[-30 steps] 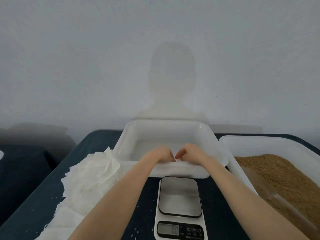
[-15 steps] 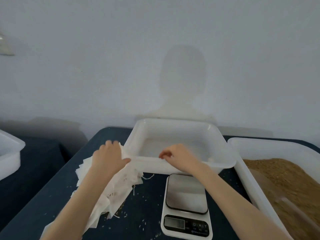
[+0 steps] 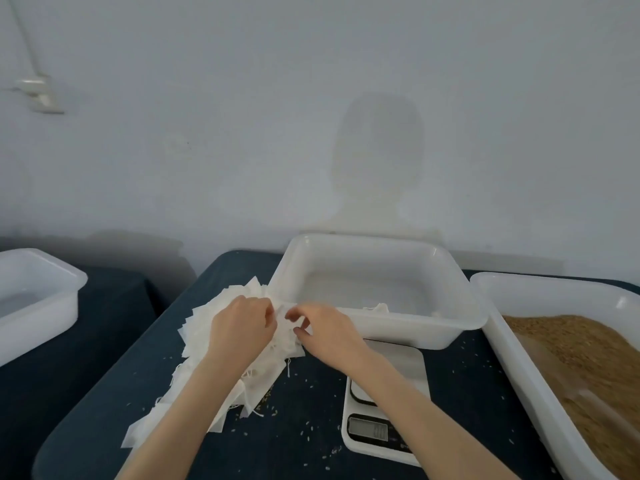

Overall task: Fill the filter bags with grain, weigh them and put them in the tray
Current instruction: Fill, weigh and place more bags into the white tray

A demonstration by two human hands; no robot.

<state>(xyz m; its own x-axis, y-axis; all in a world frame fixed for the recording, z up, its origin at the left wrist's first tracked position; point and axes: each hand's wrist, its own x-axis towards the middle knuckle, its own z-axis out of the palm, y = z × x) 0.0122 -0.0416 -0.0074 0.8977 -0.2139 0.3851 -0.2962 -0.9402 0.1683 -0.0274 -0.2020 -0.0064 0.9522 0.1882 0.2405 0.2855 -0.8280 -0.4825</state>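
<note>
The left hand (image 3: 242, 327) and right hand (image 3: 325, 332) are pinching 1 filter bag (image 3: 286, 315) atop the pile (image 3: 221, 317) on the bench (image 3: 311, 427). Peeling slowly is probably lifting only 1.

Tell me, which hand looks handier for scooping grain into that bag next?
Probably the right hand: the grain tub sits on its side. The left hand rests on the filter bags and could hold one open.

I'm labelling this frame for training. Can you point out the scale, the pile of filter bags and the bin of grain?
scale (image 3: 372, 432): head view, on its display.
pile of filter bags (image 3: 204, 317): head view, on the flat left-hand bags.
bin of grain (image 3: 498, 327): head view, on its white left wall.
</note>
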